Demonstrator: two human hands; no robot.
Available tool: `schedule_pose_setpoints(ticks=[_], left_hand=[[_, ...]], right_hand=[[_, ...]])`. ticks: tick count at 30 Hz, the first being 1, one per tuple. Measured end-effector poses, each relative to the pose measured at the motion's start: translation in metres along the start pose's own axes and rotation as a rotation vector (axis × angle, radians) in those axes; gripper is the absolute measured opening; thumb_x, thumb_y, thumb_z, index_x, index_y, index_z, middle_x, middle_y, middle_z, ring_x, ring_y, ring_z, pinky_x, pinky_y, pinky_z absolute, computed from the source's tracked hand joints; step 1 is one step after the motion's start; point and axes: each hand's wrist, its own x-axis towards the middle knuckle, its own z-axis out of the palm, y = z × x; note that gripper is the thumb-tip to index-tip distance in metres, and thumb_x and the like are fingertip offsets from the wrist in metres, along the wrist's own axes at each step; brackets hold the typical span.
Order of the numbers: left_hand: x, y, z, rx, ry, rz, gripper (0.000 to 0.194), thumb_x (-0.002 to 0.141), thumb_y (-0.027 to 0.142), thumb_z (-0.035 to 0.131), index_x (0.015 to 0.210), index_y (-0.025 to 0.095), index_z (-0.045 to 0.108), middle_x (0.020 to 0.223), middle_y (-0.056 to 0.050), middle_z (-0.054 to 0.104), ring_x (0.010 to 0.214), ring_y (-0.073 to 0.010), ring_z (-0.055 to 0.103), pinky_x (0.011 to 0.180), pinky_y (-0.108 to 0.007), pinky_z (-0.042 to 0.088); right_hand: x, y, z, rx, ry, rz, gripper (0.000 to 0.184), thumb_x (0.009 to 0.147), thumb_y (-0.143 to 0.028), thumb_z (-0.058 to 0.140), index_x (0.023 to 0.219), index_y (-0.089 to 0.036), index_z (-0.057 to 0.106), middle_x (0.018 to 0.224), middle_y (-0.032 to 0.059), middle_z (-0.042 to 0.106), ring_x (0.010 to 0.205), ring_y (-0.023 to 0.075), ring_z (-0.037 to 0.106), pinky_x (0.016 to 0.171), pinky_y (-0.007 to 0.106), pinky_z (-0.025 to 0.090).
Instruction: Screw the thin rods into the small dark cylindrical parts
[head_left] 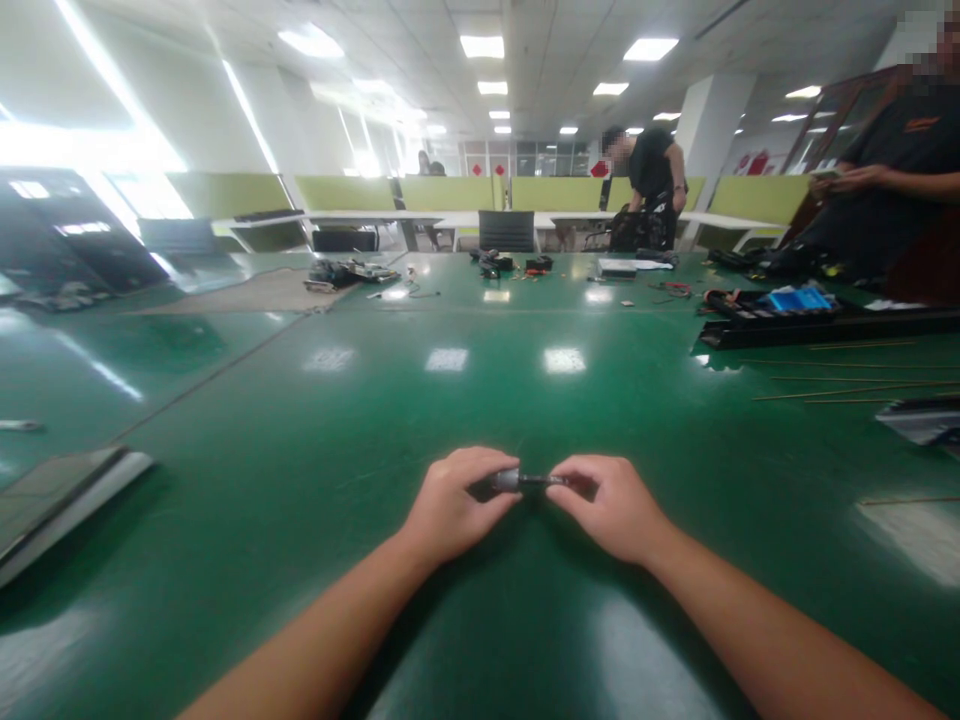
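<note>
Between my two hands, just above or on the green tabletop [375, 410], is a small grey cylindrical part with a thin dark shaft [534, 480]. My left hand [461, 500] pinches the grey cylinder [506, 480] between thumb and fingers. The far end of the shaft sits in the fingertips of my right hand [611, 505], whose thumb and index finger are closed on it. The piece lies roughly level, pointing left to right. It is too small and blurred for me to tell its exact kind.
A flat panel [67, 500] lies at the left. Thin rods [855, 380] and a black tray [795, 325] with a blue item [799, 299] are at the right. Tools and cables [495, 263] lie along the back. One person [900, 190] stands at right, another [652, 180] bends beyond the table.
</note>
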Motion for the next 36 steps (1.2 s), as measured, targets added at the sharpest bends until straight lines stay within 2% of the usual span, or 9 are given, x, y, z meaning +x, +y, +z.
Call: schedule_pose_setpoints(ticks=[36], left_hand=[[0.001,-0.0013,-0.0026,0.049,0.002,0.003,0.024,0.074,0.024,0.077,0.098,0.023,0.073,0.097,-0.005,0.076,0.089,-0.0211,0.071,0.087,-0.035,0.057]], right_hand=[[0.0017,0.001,-0.0031,-0.026,-0.002,-0.007,0.009,0.083,-0.022,0.066,0.085,-0.02,0.075,0.074,0.0016,0.072,0.066,0.0165,0.063,0.063,0.026,0.044]])
